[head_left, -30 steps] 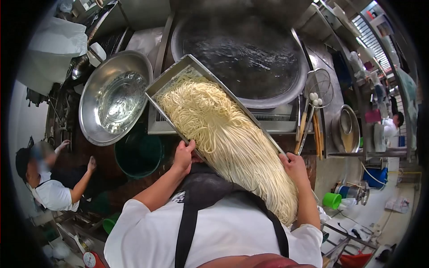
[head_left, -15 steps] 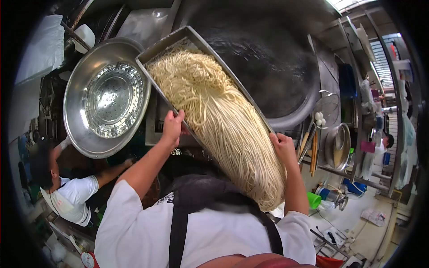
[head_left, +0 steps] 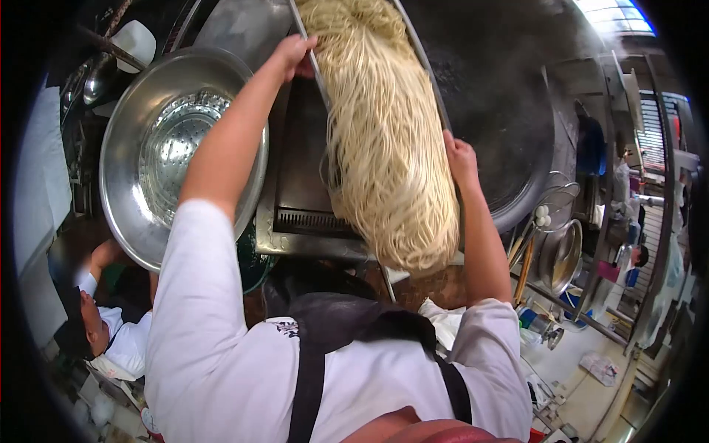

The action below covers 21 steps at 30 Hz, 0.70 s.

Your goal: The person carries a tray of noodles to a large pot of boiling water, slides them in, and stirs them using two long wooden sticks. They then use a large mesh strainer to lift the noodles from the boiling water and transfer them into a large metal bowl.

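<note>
A long metal tray lies heaped with pale noodles, whose strands trail lengthwise toward my body. My left hand is closed on the tray's left edge near the top of the view. On the opposite edge, lower down, my right hand grips the rim. The tray's far end is cut off by the frame, and the noodles hide its near end. Beside my left forearm stands a wide steel basin with a perforated steel insert in it, partly covered by my arm.
A large dark, steaming wok lies right of the tray. Below the tray is a metal counter with a slotted grate. A co-worker is at lower left. Strainers and a steel pot stand at right.
The tray with its noodles has moved away from my body and turned closer to straight ahead. Both hands have moved with it. The co-worker now appears lower at the left.
</note>
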Tool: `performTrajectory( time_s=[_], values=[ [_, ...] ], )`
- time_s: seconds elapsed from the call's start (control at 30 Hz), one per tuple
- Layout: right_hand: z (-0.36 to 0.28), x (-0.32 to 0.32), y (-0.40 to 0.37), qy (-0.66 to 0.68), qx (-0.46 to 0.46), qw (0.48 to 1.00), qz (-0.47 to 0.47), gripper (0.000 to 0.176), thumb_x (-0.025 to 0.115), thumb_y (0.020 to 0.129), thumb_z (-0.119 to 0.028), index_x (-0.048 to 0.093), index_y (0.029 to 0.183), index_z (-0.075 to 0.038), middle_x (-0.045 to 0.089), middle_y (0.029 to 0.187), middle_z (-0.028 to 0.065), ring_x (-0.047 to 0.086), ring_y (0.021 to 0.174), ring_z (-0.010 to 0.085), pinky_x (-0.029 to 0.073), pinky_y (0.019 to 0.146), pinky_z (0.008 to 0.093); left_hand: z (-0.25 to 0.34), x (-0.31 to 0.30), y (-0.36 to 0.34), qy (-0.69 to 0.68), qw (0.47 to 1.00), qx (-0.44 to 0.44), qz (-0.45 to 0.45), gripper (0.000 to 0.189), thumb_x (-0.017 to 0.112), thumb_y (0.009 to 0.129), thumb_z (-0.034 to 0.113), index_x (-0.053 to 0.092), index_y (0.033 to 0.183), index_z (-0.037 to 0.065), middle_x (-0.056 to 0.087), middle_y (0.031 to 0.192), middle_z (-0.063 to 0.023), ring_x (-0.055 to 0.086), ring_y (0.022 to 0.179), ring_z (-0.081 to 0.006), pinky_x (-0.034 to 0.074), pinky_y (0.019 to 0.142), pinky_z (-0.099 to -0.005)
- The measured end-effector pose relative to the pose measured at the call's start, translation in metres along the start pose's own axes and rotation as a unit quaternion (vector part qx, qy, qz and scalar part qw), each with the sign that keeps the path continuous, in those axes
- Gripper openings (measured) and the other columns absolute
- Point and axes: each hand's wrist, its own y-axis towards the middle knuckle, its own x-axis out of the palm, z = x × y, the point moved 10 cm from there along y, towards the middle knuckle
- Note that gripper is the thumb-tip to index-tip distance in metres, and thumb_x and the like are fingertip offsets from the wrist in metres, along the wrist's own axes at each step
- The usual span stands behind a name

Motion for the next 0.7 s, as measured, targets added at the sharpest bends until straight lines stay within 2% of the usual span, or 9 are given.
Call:
performTrajectory(
  time_s=[0.17, 0.2, 0.27, 0.3, 0.33, 0.4, 0.5, 0.6, 0.7],
  values=[
    [-0.023, 0.018, 0.067, 0.006, 0.036, 0.998, 0.044, 0.062, 0.054, 0.096, -0.059, 0.073, 0.095, 0.0, 0.07, 0.086, 0.022, 0.067, 0.081, 0.0338, 0.05, 0.077, 0.0395, 0.052, -0.012, 0.067, 0.027, 0.989, 0.117, 0.086, 0.041, 0.057, 0.098, 0.049, 0.064, 0.099, 0.009, 0.07, 0.08, -0.0041, 0.068, 0.067, -0.0187, 0.058, 0.065, -0.041],
    [-0.02, 0.021, 0.065, 0.019, 0.055, 0.998, 0.022, 0.062, 0.054, 0.095, -0.059, 0.073, 0.098, 0.0, 0.07, 0.093, 0.0241, 0.067, 0.09, 0.0363, 0.05, 0.083, 0.0408, 0.051, -0.004, 0.048, 0.018, 0.99, 0.101, 0.095, 0.05, 0.057, 0.097, 0.052, 0.065, 0.108, 0.003, 0.072, 0.093, -0.0124, 0.072, 0.084, -0.0268, 0.057, 0.072, -0.0434],
    [-0.011, 0.026, 0.055, 0.031, 0.074, 0.997, 0.003, 0.063, 0.054, 0.095, -0.059, 0.073, 0.102, 0.0, 0.07, 0.1, 0.0258, 0.067, 0.099, 0.0388, 0.05, 0.088, 0.0422, 0.02, -0.009, 0.014, 0.1, 0.949, 0.184, 0.237, 0.057, 0.055, 0.097, 0.056, 0.066, 0.112, 0.002, 0.071, 0.106, -0.015, 0.067, 0.104, -0.0297, 0.052, 0.087, -0.0422],
    [-0.007, 0.028, 0.053, 0.031, 0.074, 0.997, 0.008, 0.063, 0.053, 0.095, -0.059, 0.073, 0.102, 0.0, 0.07, 0.1, 0.0255, 0.067, 0.099, 0.0387, 0.05, 0.088, 0.0422, 0.012, 0.003, -0.025, 0.063, 0.963, 0.15, 0.214, 0.062, 0.054, 0.096, 0.06, 0.064, 0.119, 0.004, 0.068, 0.118, -0.0166, 0.061, 0.116, -0.0313, 0.045, 0.097, -0.0402],
    [-0.007, 0.027, 0.054, 0.03, 0.075, 0.997, 0.013, 0.062, 0.053, 0.095, -0.06, 0.073, 0.102, -0.001, 0.07, 0.1, 0.0251, 0.067, 0.099, 0.0387, 0.05, 0.088, 0.0422, -0.009, 0.007, -0.027, 0.025, 0.975, 0.151, 0.163, 0.058, 0.052, 0.097, 0.058, 0.065, 0.119, 0.006, 0.068, 0.116, -0.017, 0.063, 0.111, -0.0296, 0.047, 0.094, -0.0387],
    [-0.016, 0.022, 0.055, 0.012, 0.076, 0.997, 0.018, 0.063, 0.053, 0.095, -0.06, 0.074, 0.102, -0.002, 0.071, 0.1, 0.0238, 0.068, 0.099, 0.0379, 0.05, 0.088, 0.0423, -0.017, 0.011, -0.048, 0.055, 0.961, 0.223, 0.153, 0.052, 0.049, 0.102, 0.052, 0.064, 0.108, 0.003, 0.062, 0.096, -0.0052, 0.055, 0.092, -0.0164, 0.043, 0.089, -0.0319],
    [-0.021, 0.02, 0.055, -0.001, 0.066, 0.998, 0.021, 0.064, 0.052, 0.095, -0.061, 0.074, 0.102, -0.002, 0.071, 0.1, 0.0228, 0.068, 0.098, 0.0372, 0.05, 0.087, 0.0423, -0.015, 0.026, -0.069, 0.075, 0.92, 0.379, 0.072, 0.051, 0.049, 0.102, 0.053, 0.063, 0.104, 0.003, 0.061, 0.091, -0.0044, 0.054, 0.088, -0.0143, 0.042, 0.085, -0.0297],
    [-0.023, 0.021, 0.048, 0.009, 0.058, 0.998, 0.022, 0.065, 0.051, 0.095, -0.062, 0.074, 0.102, -0.001, 0.072, 0.099, 0.0219, 0.068, 0.096, 0.0373, 0.05, 0.086, 0.0418, -0.029, 0.028, -0.082, 0.144, 0.957, 0.246, 0.044, 0.054, 0.055, 0.098, 0.056, 0.064, 0.104, 0.003, 0.064, 0.089, -0.0109, 0.061, 0.087, -0.0211, 0.047, 0.081, -0.0316],
    [-0.017, 0.026, 0.045, 0.008, 0.066, 0.998, 0.021, 0.065, 0.051, 0.096, -0.061, 0.073, 0.102, -0.001, 0.072, 0.098, 0.0212, 0.068, 0.094, 0.0368, 0.05, 0.085, 0.041, -0.034, 0.037, -0.11, 0.12, 0.958, 0.257, 0.042, 0.059, 0.06, 0.093, 0.061, 0.061, 0.097, 0.002, 0.062, 0.083, -0.0075, 0.055, 0.077, -0.0208, 0.046, 0.076, -0.0333]
  ],
)
